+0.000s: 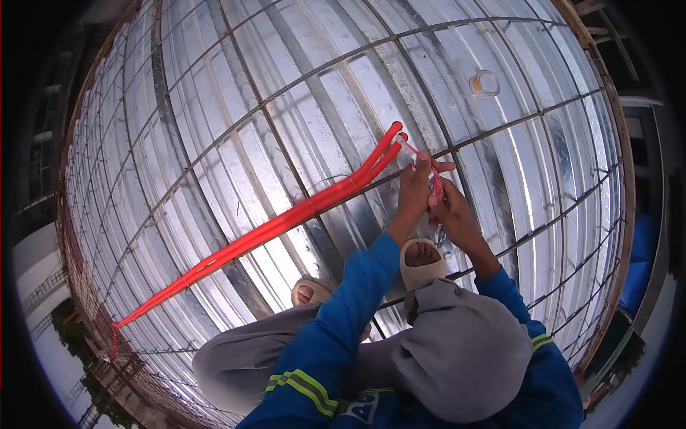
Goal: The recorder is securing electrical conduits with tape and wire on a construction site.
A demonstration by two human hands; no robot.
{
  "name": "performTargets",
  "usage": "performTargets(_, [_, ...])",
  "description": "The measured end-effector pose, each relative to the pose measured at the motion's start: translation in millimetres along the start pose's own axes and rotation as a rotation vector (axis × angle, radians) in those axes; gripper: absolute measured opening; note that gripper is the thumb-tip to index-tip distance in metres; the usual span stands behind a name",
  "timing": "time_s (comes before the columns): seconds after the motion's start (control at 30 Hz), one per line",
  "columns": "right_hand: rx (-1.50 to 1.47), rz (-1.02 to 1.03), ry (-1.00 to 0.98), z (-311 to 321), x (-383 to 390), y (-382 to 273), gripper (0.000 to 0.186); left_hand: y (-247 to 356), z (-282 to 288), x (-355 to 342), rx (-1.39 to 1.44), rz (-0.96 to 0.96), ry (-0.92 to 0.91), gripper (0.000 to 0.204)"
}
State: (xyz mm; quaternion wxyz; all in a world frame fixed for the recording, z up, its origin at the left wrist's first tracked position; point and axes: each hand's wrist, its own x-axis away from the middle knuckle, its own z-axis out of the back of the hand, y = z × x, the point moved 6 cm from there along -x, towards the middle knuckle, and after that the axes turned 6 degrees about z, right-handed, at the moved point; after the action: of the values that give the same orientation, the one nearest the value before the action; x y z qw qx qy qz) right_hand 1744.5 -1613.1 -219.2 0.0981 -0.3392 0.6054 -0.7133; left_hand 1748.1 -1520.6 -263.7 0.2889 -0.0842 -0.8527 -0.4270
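Note:
Two bright red flexible conduits [286,219] lie side by side across the steel bars, their ends close together near my hands. A thin red-and-white strip [436,184] runs from the nearer conduit end down to my fingers. My left hand [414,189] is closed, pinching the strip just below the conduit ends. Close beside it, my right hand [459,223] is closed round the strip's lower part. Something small and silvery [440,234] shows under the right hand; its kind is unclear. What lies inside the fingers is partly hidden.
A roll of clear tape [485,84] rests on the ribbed metal decking [343,93]. Crossing rebar [264,104] forms a grid above the decking. My sandalled feet [422,261] stand among the bars. Thin wire ties hold the conduits. A wooden edge board [620,179] borders the right side.

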Motion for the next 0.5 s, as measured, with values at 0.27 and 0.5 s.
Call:
performTargets(0.27, [0.547,0.341,0.152,13.6,-3.6,34.5,0.031,-9.8,-7.3,6.6,-0.005,-0.030,0.185,0.060])
performTargets(0.5, [0.835,0.458,0.008,8.2,24.5,-10.7,0.039,-28.2,3.3,15.6,0.282,0.146,0.408,0.047])
